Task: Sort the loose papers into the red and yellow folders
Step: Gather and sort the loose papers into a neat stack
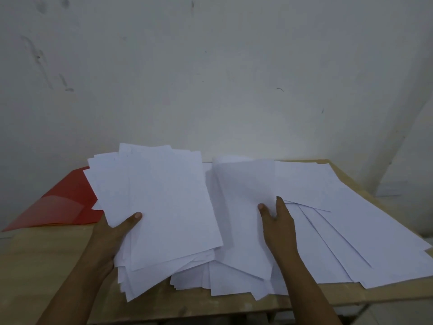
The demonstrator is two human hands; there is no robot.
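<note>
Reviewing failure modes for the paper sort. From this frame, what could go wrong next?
1. The stack of white sheets in the left hand is fanned and uneven, so lower sheets may slip out.
2. The right hand pinches one lifted sheet from the overlapping spread papers; it could drag neighbours along.
3. The red folder is partly covered by the stack; no yellow folder is clearly visible, so misfiling seems possible.

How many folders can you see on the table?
1: the red folder lies at the table's left, behind the left hand's paper stack. A yellow one may be hidden.
</note>
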